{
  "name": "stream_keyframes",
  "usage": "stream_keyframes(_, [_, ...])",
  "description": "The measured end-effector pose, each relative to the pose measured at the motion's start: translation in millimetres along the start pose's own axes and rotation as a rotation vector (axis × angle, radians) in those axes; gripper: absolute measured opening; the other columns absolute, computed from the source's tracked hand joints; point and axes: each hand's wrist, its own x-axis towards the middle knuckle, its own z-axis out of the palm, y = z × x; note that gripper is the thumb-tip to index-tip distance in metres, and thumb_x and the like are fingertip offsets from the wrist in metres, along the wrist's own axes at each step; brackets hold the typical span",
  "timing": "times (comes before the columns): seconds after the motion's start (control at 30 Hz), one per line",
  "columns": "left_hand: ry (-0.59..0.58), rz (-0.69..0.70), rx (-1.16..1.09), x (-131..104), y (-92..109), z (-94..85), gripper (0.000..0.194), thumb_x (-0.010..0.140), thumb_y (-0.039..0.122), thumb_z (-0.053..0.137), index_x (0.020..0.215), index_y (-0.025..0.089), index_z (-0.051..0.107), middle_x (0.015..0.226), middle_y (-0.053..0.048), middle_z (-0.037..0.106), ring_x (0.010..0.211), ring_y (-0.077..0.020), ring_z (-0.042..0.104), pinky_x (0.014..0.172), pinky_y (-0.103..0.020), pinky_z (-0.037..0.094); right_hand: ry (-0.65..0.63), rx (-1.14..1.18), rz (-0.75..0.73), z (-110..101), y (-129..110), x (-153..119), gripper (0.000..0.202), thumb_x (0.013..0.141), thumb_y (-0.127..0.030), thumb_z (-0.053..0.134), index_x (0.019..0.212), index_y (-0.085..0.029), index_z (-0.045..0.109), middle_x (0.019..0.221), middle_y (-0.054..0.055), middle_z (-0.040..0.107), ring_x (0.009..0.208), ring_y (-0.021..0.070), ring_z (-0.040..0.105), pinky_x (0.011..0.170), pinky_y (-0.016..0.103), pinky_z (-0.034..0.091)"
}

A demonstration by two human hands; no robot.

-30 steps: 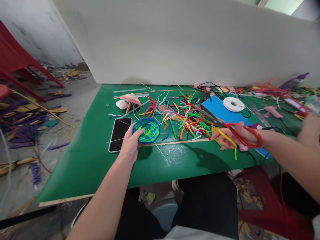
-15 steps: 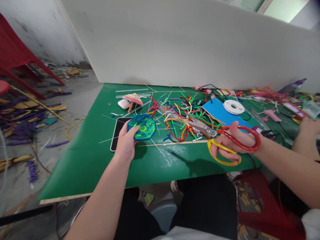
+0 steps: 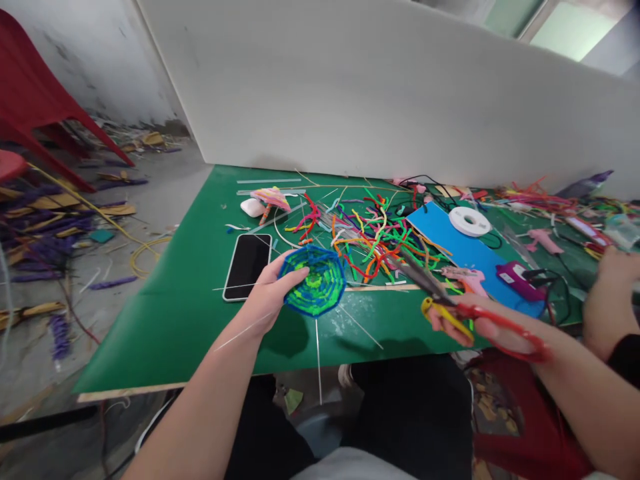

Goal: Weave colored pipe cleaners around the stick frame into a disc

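My left hand (image 3: 276,288) grips a blue and green woven disc (image 3: 316,283) by its left side, thumb on its face. Thin pale rods stick out from the disc's edge on several sides. On the right, my right hand (image 3: 463,328) has its fingers in the red and yellow handles of a pair of scissors (image 3: 430,283). The scissors are blurred, their blades pointing up and left, apart from the disc. Beneath them lies a pile of coloured pipe cleaners (image 3: 370,230). A smartphone (image 3: 249,267) rests on the table left of the disc.
The green table (image 3: 165,333) also bears a small pink and yellow umbrella (image 3: 271,198), a blue sheet (image 3: 440,233), a white spool (image 3: 469,221), a pink glue gun (image 3: 473,280) and a purple device (image 3: 520,280) with cables. Another person's hand (image 3: 617,267) shows at the far right.
My left hand has brought the disc rightward and nearer to me, turning its face up. The scissors have moved lower and right, uncovering the glue gun and purple device.
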Motion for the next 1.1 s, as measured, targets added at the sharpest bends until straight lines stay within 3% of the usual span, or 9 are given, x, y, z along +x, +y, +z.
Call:
stream_keyframes(0.1, [-0.032, -0.008, 0.018, -0.7, -3.5, 1.4, 0.032, 0.069, 0.028, 0.066, 0.099, 0.021, 0.061, 0.088, -0.001, 0.067, 0.078, -0.015, 0.062, 0.069, -0.022, 0.049, -0.068, 0.036, 0.019, 13.4, -6.4, 6.0, 0.078, 0.046, -0.084, 0.041, 0.075, -0.013, 0.053, 0.048, -0.002, 0.043, 0.046, 0.0098, 0.04, 0.044, 0.023, 0.031])
stream_keyframes(0.2, [-0.048, 0.008, 0.085, -0.8, -5.8, 1.9, 0.033, 0.069, 0.031, 0.065, 0.101, 0.022, 0.06, 0.092, -0.001, 0.066, 0.08, -0.0152, 0.061, 0.07, -0.022, 0.048, -0.116, 0.054, -0.054, 20.2, -5.7, 14.4, 0.08, 0.047, -0.084, 0.039, 0.078, -0.012, 0.054, 0.051, -0.002, 0.045, 0.047, 0.0094, 0.041, 0.046, 0.023, 0.034])
stream_keyframes(0.37, [-0.086, 0.036, 0.225, -3.5, -3.6, 4.0, 0.033, 0.071, 0.035, 0.062, 0.101, 0.02, 0.06, 0.097, -0.002, 0.065, 0.085, -0.0173, 0.059, 0.072, -0.024, 0.047, -0.156, -0.014, -0.115, 22.0, 4.9, 28.4, 0.076, 0.059, -0.08, 0.034, 0.083, -0.011, 0.055, 0.053, -0.001, 0.047, 0.046, 0.0101, 0.047, 0.046, 0.023, 0.038])
stream_keyframes(0.53, [-0.089, 0.032, 0.263, -5.5, -3.0, 6.4, 0.034, 0.072, 0.037, 0.061, 0.101, 0.021, 0.058, 0.098, -0.003, 0.064, 0.086, -0.0182, 0.059, 0.07, -0.025, 0.048, -0.141, 0.005, -0.125, 25.4, 9.4, 33.0, 0.075, 0.062, -0.079, 0.032, 0.083, -0.011, 0.055, 0.051, -0.001, 0.047, 0.045, 0.0099, 0.046, 0.044, 0.022, 0.039])
stream_keyframes(0.83, [-0.032, 0.153, 0.44, -4.1, -9.5, 5.5, 0.032, 0.073, 0.037, 0.058, 0.102, 0.022, 0.059, 0.091, -0.001, 0.065, 0.08, -0.0171, 0.059, 0.069, -0.024, 0.048, -0.134, 0.032, -0.074, 26.5, 13.7, 31.1, 0.064, 0.071, -0.07, 0.036, 0.085, -0.011, 0.056, 0.053, 0.0, 0.049, 0.046, 0.0101, 0.048, 0.046, 0.023, 0.042])
stream_keyframes(1.1, [-0.008, 0.186, 0.495, -3.5, -13.6, 5.5, 0.033, 0.077, 0.034, 0.053, 0.108, 0.025, 0.056, 0.099, -0.001, 0.062, 0.084, -0.0175, 0.058, 0.073, -0.025, 0.046, -0.078, 0.048, -0.079, 33.6, 17.6, 32.8, 0.061, 0.072, -0.069, 0.037, 0.083, -0.012, 0.054, 0.051, -0.001, 0.049, 0.044, 0.01, 0.048, 0.044, 0.022, 0.04])
